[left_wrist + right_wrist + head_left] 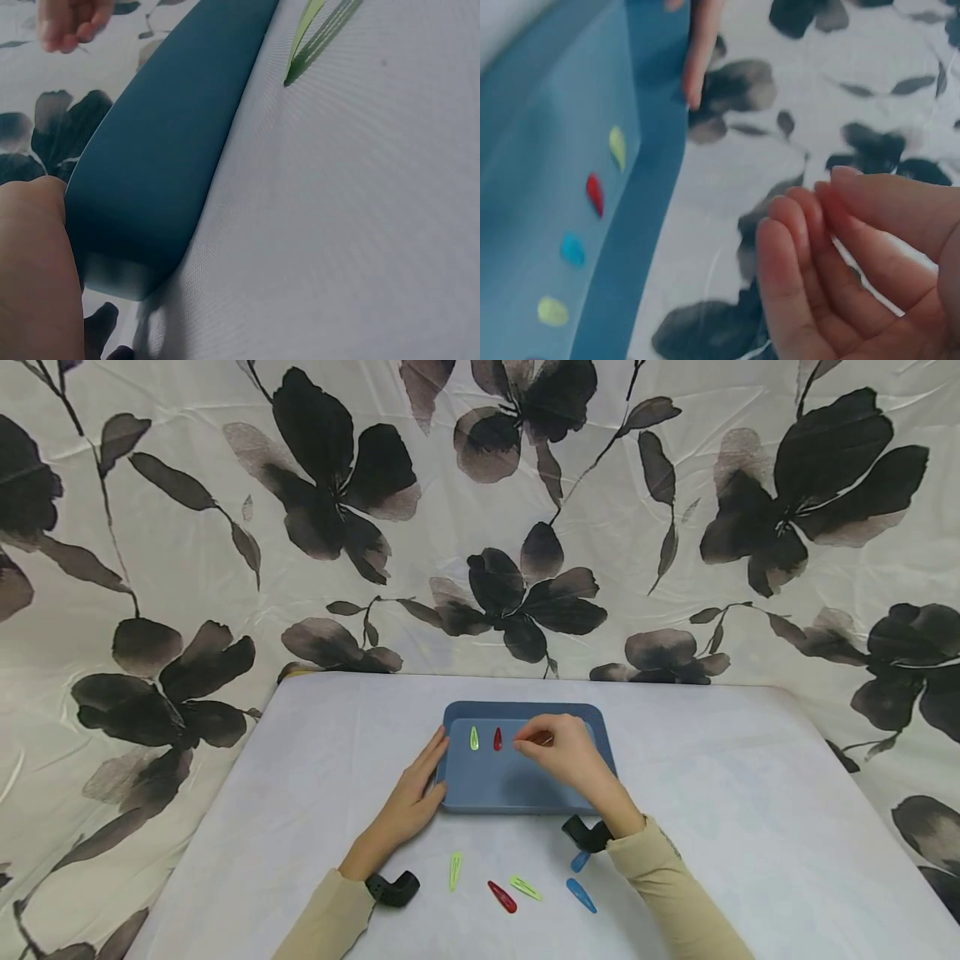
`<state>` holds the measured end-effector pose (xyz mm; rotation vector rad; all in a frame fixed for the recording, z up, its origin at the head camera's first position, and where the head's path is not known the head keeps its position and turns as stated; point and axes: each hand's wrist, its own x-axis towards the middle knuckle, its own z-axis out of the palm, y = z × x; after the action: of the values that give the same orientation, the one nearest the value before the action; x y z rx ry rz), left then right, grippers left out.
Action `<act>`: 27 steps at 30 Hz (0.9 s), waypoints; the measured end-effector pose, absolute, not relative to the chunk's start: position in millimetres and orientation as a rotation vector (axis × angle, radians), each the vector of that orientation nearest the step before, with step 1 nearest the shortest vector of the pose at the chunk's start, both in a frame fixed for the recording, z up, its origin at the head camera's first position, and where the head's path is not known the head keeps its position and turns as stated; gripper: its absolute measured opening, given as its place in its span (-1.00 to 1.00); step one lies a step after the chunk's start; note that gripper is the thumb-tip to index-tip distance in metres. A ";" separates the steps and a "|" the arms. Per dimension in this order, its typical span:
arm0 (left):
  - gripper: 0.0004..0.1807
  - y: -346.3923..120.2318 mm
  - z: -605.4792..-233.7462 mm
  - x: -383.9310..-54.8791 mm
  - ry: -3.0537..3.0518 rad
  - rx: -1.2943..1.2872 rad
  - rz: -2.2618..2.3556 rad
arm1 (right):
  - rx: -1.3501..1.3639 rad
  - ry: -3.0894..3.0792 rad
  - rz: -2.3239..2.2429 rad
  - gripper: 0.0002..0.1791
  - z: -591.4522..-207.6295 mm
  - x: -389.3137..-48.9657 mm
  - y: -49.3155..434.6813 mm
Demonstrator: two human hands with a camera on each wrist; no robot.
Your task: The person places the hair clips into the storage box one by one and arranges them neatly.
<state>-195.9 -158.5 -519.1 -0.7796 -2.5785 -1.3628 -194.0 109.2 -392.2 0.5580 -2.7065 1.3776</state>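
A blue tray (487, 797) lies on the white table. My left hand (412, 789) rests against its left edge, fingers straight along the rim. Inside the tray, a green hair clip (474, 738) and a red hair clip (497, 739) lie side by side. The right wrist view also shows a blue hair clip (572, 249) and a yellow-green hair clip (553, 311) in that row. Above the tray my right hand (566, 752) is loosely curled, thumb near the fingertips. No clip shows between those fingers (780, 255) in the right wrist view.
In front of the tray lie a green clip (455, 871), another green clip (526, 887), a red clip (502, 897) and a blue clip (581, 895). A second blue clip (580, 861) is partly covered by the black wrist camera (587, 833). Floral cloth (420, 527) hangs behind the table.
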 end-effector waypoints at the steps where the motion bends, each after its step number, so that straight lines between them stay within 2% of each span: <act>1: -0.24 -158.3 -519.0 -195.7 -2.577 -0.779 -1.363 | 0.608 -2.677 1.379 -0.94 -392.4 -190.5 105.4; 12: -0.25 -158.7 -519.2 -195.7 -2.549 -0.794 -1.356 | 1.148 -2.448 1.336 -0.87 -410.6 -164.9 70.7; 27: -0.25 -157.9 -520.9 -197.0 -2.511 -0.820 -1.342 | 1.533 -2.631 0.807 -0.90 -436.7 -148.3 45.3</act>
<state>-197.0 -157.9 -520.9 -0.8204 -2.5107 -1.3423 -148.3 45.3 -436.7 1.5331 -2.6312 0.8068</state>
